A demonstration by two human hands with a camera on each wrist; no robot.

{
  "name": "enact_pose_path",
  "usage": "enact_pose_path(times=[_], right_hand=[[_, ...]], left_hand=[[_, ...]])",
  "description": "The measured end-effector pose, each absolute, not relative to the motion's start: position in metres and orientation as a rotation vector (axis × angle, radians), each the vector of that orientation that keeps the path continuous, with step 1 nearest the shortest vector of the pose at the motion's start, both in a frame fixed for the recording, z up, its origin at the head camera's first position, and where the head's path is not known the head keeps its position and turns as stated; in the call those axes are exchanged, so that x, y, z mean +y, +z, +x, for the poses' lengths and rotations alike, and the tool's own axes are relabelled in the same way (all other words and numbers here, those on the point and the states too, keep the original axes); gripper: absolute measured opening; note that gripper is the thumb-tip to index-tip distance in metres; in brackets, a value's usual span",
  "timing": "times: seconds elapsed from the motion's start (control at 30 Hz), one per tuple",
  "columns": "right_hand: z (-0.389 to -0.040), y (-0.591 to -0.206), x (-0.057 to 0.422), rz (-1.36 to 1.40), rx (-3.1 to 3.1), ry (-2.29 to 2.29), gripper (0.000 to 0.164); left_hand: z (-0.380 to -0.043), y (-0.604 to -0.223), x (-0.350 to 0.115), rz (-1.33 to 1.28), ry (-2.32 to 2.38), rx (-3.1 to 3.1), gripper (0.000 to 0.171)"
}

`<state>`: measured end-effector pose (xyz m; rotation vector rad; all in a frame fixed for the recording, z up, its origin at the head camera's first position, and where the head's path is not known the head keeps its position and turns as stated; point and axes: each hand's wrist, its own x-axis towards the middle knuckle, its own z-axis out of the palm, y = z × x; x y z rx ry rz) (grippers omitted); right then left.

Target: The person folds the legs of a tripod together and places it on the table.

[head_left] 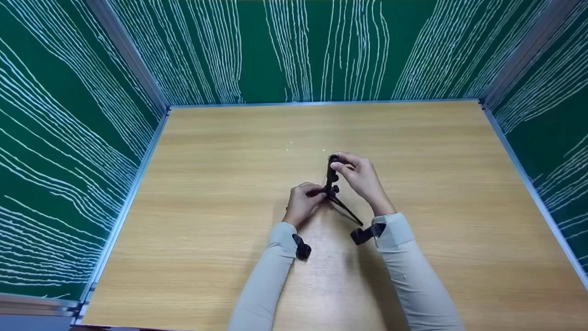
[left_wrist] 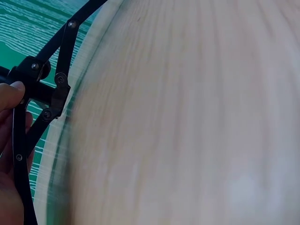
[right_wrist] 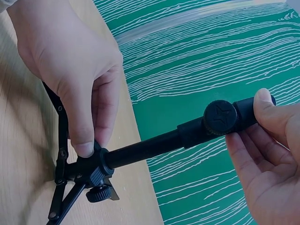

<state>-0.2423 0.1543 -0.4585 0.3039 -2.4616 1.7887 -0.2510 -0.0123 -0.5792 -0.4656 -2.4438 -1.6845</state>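
Observation:
A small black tripod (head_left: 330,178) stands at the middle of the table, its legs partly spread and its column upright. My left hand (head_left: 301,202) grips it low down, with the thumb on the hub (right_wrist: 84,166) where the legs join. Up at the column's top end, my right hand (head_left: 365,181) pinches between thumb and fingers. A round knob (right_wrist: 220,117) with a star mark sits just below that grip, and a smaller ribbed knob (right_wrist: 99,193) juts from the hub. Hinged struts and a leg (left_wrist: 19,159) show beside my left hand in the left wrist view.
The wooden table (head_left: 220,151) has a metal edge strip (head_left: 285,104). Green panels (head_left: 257,55) with white wavy lines rise at the back and both sides. Black wrist cameras (head_left: 302,248) sit on both sleeves. A few tiny white specks (head_left: 291,143) lie beyond the tripod.

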Motion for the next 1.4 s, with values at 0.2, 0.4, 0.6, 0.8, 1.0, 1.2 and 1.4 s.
enact_pose_path(times=[0.2, 0.4, 0.6, 0.8, 1.0, 1.2, 1.4], right_hand=[[-0.2424, -0.4574, 0.1536, 0.306, -2.459, 1.792, 0.027], [-0.2431, -0.457, 0.1535, 0.307, -2.468, 1.792, 0.029], [-0.2434, -0.4564, 0.1536, 0.279, -2.504, 1.758, 0.033], [-0.2429, -0.4559, 0.1521, 0.289, -2.503, 1.751, 0.03], [-0.2429, -0.4559, 0.1521, 0.283, -2.504, 1.751, 0.03], [-0.2419, -0.4552, 0.1515, 0.306, -2.497, 1.735, 0.027], [-0.2417, -0.4581, 0.1506, 0.316, -2.474, 1.742, 0.027]], left_hand=[[-0.2508, -0.5783, -0.0134, -0.484, -1.68, -2.438, 0.015], [-0.2497, -0.5775, -0.0139, -0.468, -1.724, -2.433, 0.015], [-0.2505, -0.576, -0.0134, -0.45, -1.781, -2.413, 0.015], [-0.2504, -0.576, -0.0144, -0.436, -1.758, -2.423, 0.014], [-0.2507, -0.5782, -0.0142, -0.419, -1.813, -2.396, 0.014], [-0.2491, -0.5779, -0.0138, -0.424, -1.803, -2.387, 0.015], [-0.2482, -0.5779, -0.0151, -0.43, -1.799, -2.397, 0.014]])
